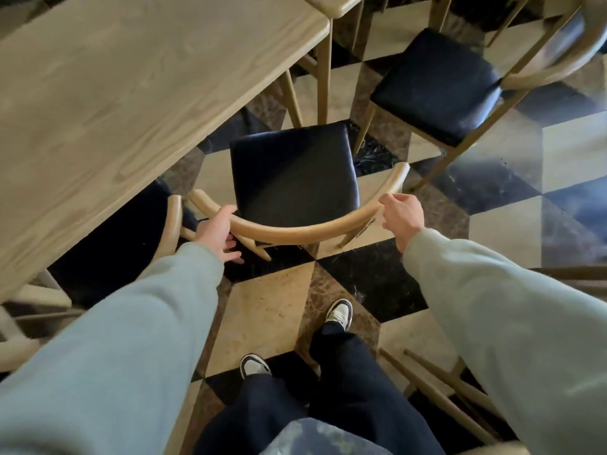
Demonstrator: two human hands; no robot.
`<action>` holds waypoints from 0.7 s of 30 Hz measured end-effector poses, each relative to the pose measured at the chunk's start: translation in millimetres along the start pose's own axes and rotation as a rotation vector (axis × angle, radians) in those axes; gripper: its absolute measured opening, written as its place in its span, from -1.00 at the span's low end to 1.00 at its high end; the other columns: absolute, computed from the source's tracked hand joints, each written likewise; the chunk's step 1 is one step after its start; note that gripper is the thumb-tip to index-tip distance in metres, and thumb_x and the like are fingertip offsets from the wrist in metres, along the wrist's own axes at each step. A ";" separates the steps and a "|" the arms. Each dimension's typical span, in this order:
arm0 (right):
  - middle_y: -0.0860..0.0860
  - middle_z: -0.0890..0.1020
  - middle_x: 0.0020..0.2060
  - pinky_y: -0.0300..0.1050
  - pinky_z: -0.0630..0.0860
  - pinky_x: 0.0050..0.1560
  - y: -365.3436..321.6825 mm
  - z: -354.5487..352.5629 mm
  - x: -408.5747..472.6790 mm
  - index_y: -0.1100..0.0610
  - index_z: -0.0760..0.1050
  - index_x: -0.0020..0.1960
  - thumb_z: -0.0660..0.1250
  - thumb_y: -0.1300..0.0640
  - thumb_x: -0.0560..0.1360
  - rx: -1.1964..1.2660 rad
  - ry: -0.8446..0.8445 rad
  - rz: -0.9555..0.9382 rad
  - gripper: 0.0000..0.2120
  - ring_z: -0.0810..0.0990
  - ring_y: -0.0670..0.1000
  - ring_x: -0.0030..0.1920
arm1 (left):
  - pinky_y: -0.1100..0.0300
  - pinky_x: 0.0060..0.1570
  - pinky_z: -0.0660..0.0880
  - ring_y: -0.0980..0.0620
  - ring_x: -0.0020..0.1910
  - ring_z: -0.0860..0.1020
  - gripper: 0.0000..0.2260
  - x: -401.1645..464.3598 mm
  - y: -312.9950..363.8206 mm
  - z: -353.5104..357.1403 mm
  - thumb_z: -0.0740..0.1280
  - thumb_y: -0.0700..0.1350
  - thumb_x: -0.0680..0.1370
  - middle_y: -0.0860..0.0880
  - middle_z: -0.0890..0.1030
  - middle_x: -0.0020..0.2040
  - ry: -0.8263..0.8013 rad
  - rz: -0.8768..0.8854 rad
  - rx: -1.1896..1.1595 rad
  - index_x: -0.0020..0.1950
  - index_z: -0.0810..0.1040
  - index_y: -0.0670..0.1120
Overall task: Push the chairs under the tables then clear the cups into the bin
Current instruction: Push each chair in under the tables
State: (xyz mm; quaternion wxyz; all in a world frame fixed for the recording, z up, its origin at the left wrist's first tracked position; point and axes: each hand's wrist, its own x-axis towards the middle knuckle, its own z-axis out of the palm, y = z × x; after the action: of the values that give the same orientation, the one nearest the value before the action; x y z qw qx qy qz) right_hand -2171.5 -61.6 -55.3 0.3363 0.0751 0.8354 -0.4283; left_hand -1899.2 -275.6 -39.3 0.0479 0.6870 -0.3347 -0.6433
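A wooden chair [295,178] with a black seat and a curved backrest rail stands just off the corner of the long light-wood table [131,93], its seat outside the tabletop. My left hand [218,233] holds the left part of the rail, thumb over the top and fingers spread below. My right hand [399,218] grips the rail near its right end. Both arms wear grey-green sleeves. No cups or bin show in the head view.
A second black-seated chair [440,83] stands pulled out at the upper right, beside another table [338,3]. A third chair [115,231] sits tucked under the long table at left. Wooden chair legs [437,389] lie low right. My feet stand on the checkered marble floor [272,307].
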 end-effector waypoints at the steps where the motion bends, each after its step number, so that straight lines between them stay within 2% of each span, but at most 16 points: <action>1: -0.05 0.59 0.04 0.07 0.64 0.17 -4.6 -3.0 9.1 0.08 0.46 0.43 0.37 -0.03 0.58 -0.017 0.002 0.013 -0.55 0.59 -0.05 -0.02 | -0.24 0.27 0.55 -0.17 0.31 0.50 -0.30 3.3 5.7 4.6 0.46 0.15 0.48 -0.17 0.49 0.38 0.024 -0.002 -0.004 0.56 0.31 0.00; 3: -0.06 0.58 -0.04 -0.03 0.62 -0.05 -14.3 -4.6 25.3 0.10 0.45 0.42 0.37 -0.03 0.57 -0.045 -0.007 0.023 -0.53 0.59 -0.06 -0.08 | -0.18 0.21 0.59 -0.15 0.28 0.51 -0.33 7.1 12.9 10.7 0.47 0.10 0.47 -0.15 0.49 0.34 0.089 -0.004 -0.009 0.52 0.33 0.00; 5: -0.03 0.60 -0.06 -0.13 0.51 -0.22 -21.6 -2.4 38.7 0.11 0.49 0.37 0.37 -0.04 0.54 -0.057 -0.017 0.037 -0.55 0.61 -0.04 -0.10 | -0.09 0.00 0.66 -0.10 0.13 0.54 -0.39 10.1 16.7 13.3 0.48 0.07 0.48 -0.13 0.52 0.25 0.139 -0.012 -0.008 0.47 0.38 -0.01; 6: -0.02 0.61 -0.06 -0.13 0.49 -0.23 -24.1 -0.6 44.6 0.12 0.48 0.37 0.37 -0.05 0.53 -0.064 -0.018 0.053 -0.54 0.61 -0.03 -0.10 | -0.05 -0.07 0.65 -0.07 0.06 0.54 -0.41 12.7 17.7 13.6 0.48 0.06 0.48 -0.11 0.53 0.20 0.152 -0.015 -0.014 0.47 0.39 -0.01; 7: -0.01 0.60 -0.06 -0.12 0.50 -0.21 -25.7 1.1 50.7 0.13 0.47 0.37 0.38 -0.06 0.52 -0.063 -0.018 0.073 -0.52 0.61 -0.01 -0.09 | -0.04 -0.06 0.65 -0.05 0.03 0.54 -0.40 16.9 17.9 13.6 0.48 0.05 0.49 -0.10 0.53 0.16 0.165 -0.020 -0.026 0.48 0.39 -0.02; 9: 0.02 0.59 -0.05 -0.05 0.56 -0.10 -26.7 5.3 64.5 0.13 0.42 0.40 0.39 -0.06 0.52 -0.060 -0.010 0.122 -0.48 0.62 0.02 -0.09 | -0.06 0.09 0.64 -0.03 0.02 0.54 -0.37 29.8 17.2 15.7 0.49 0.05 0.49 -0.08 0.54 0.13 0.189 -0.040 -0.053 0.51 0.38 -0.01; 11: 0.04 0.58 -0.07 -0.01 0.59 -0.03 -26.9 10.9 77.4 0.13 0.40 0.39 0.41 -0.04 0.52 -0.028 0.018 0.165 -0.49 0.62 0.03 -0.11 | -0.04 0.17 0.61 -0.02 0.02 0.54 -0.35 40.9 20.4 18.0 0.50 0.09 0.47 -0.08 0.55 0.13 0.217 -0.065 -0.054 0.52 0.38 0.01; 14: 0.04 0.60 -0.10 -0.04 0.56 -0.11 -28.7 17.3 90.8 0.13 0.43 0.23 0.44 0.01 0.49 0.059 0.043 0.232 -0.60 0.62 0.03 -0.12 | -0.07 0.23 0.58 -0.09 0.06 0.57 -0.32 56.8 20.7 22.3 0.50 0.10 0.46 -0.10 0.56 0.16 0.272 -0.092 -0.044 0.52 0.35 0.03; 16: -0.01 0.67 -0.13 -0.02 0.60 -0.04 -28.9 23.6 99.8 0.13 0.52 0.11 0.45 0.04 0.48 0.121 0.078 0.285 -0.72 0.66 0.00 -0.11 | -0.13 0.26 0.57 -0.13 0.10 0.58 -0.34 70.2 21.1 26.3 0.52 0.06 0.44 -0.10 0.60 0.18 0.332 -0.095 -0.066 0.49 0.38 0.00; 17: -0.03 0.71 -0.16 -0.01 0.62 0.00 -28.5 27.0 102.9 0.11 0.57 0.05 0.45 0.05 0.48 0.159 0.112 0.296 -0.80 0.69 -0.03 -0.12 | -0.14 0.26 0.56 -0.13 0.09 0.58 -0.36 75.2 20.6 28.4 0.53 0.05 0.42 -0.09 0.62 0.16 0.373 -0.100 -0.084 0.46 0.42 -0.01; 19: -0.05 0.74 -0.22 -0.02 0.64 -0.07 -27.9 32.3 104.0 0.04 0.57 -0.04 0.45 0.04 0.48 0.232 0.184 0.298 -0.88 0.72 -0.07 -0.19 | -0.12 0.19 0.58 -0.11 0.03 0.60 -0.39 79.5 19.3 31.7 0.55 0.02 0.36 -0.06 0.64 0.07 0.432 -0.099 -0.135 0.38 0.50 -0.01; 21: -0.04 0.74 -0.27 -0.03 0.60 -0.14 -28.1 37.9 104.4 0.02 0.56 -0.06 0.46 -0.02 0.46 0.256 0.237 0.302 -0.84 0.71 -0.04 -0.23 | -0.02 0.05 0.56 -0.06 -0.01 0.62 -0.45 82.7 20.0 34.7 0.55 -0.03 0.36 -0.02 0.67 0.03 0.463 -0.094 -0.181 0.34 0.56 -0.02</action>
State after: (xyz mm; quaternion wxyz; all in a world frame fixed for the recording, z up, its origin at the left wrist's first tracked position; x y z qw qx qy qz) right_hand -2243.8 -125.1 -117.4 0.2840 0.2913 0.7870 -0.4638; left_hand -1943.2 -321.5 -105.6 0.1547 0.8237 -0.2233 -0.4977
